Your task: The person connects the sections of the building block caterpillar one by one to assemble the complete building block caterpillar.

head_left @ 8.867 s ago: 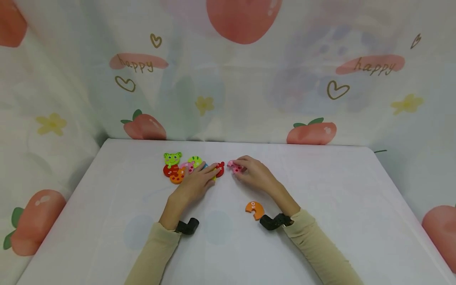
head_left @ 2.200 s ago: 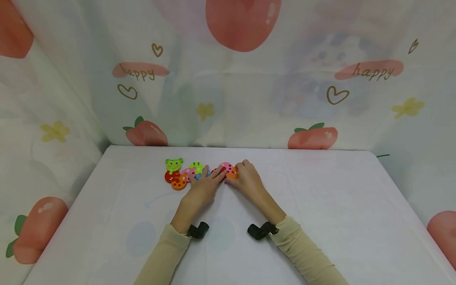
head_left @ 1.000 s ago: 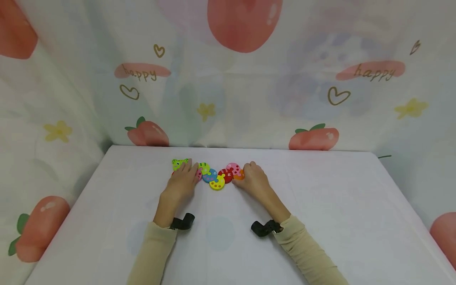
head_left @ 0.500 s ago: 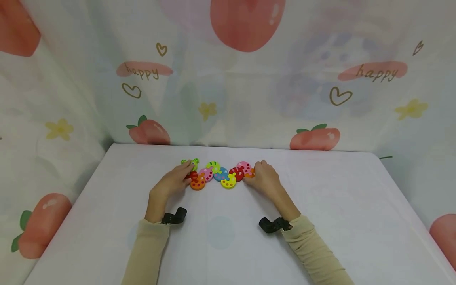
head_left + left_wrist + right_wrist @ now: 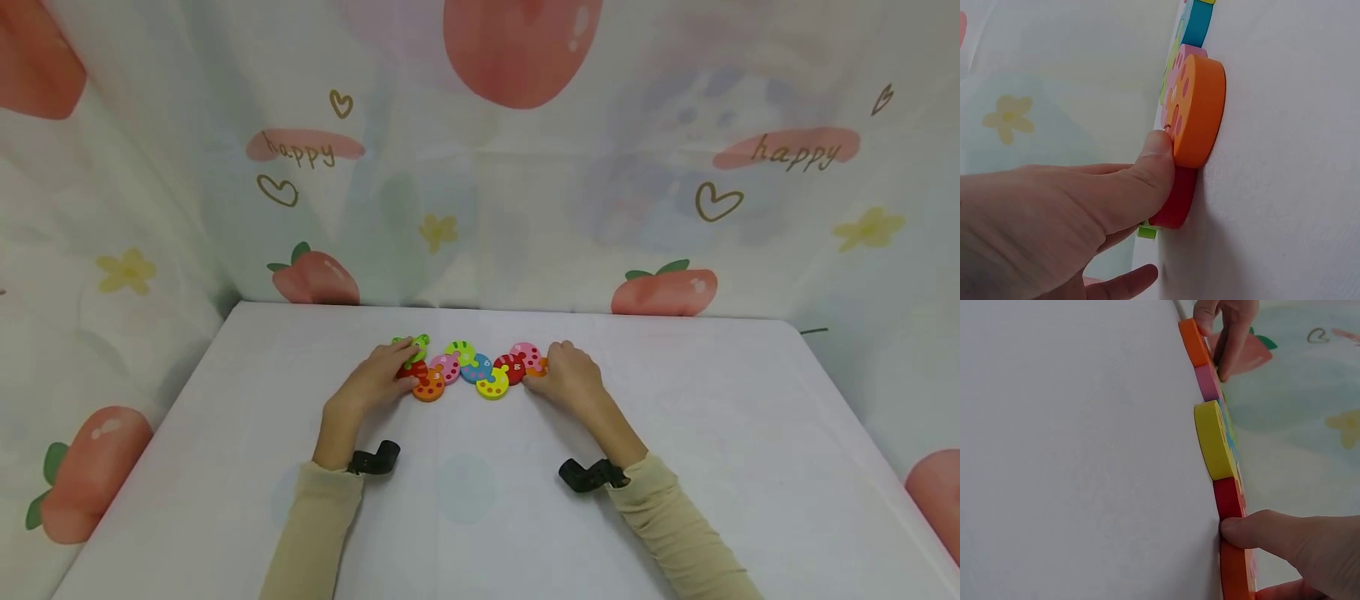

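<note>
A caterpillar puzzle of linked, numbered wooden pieces (image 5: 476, 368) lies in a wavy row across the white table. At its left end, my left hand (image 5: 369, 380) holds the green frog-like head (image 5: 421, 343) and the red piece behind it. The left wrist view shows my thumb (image 5: 1157, 147) against the red piece (image 5: 1177, 199), beside the dotted orange piece (image 5: 1200, 112). My right hand (image 5: 573, 379) pinches the orange end piece (image 5: 535, 372) at the other end, partly hiding it. In the right wrist view that thumb presses the edge of this orange piece (image 5: 1235, 569).
The white table (image 5: 465, 533) runs back to a fabric backdrop (image 5: 525, 208) printed with peaches and flowers. Black wrist cameras sit on the left wrist (image 5: 375, 458) and right wrist (image 5: 592, 475).
The pink and orange pieces, earlier apart, have joined the row's right end. My left hand has moved from mid-row to the head end. The whole row has slid right with both hands.
</note>
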Demonstrator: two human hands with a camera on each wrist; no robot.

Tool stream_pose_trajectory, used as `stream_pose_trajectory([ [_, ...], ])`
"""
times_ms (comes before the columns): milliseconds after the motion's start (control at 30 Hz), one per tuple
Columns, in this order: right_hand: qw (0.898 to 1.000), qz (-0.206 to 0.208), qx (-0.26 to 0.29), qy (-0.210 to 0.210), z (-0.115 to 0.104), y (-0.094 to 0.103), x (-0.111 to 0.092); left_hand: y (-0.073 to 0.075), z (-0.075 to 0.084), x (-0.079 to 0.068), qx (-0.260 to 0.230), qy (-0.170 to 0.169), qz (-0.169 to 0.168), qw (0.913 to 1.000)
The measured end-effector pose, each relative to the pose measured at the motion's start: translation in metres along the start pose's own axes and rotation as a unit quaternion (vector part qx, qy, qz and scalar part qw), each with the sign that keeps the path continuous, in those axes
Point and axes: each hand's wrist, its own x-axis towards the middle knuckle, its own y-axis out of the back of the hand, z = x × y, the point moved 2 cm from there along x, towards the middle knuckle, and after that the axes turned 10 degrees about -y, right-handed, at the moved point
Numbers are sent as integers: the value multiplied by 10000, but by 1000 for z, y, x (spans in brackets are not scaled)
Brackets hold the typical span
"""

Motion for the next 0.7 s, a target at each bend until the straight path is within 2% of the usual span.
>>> stream_pose_trajectory([
  [433, 9997, -186, -173, 3, 9, 8, -2, -3, 8, 6, 235, -74, -73, 9997],
  [500, 9996, -212, -202, 44, 10, 9, -2, -1, 8, 6, 379, -200, -59, 9991],
  [600, 9996, -147, -205, 118, 13, 15, -2, 5, 5, 4, 866, -396, 177, 9953],
  [700, 9993, 214, -196, 229, 20, 24, 0, 14, -1, 0, 1396, -320, 512, 9884],
])
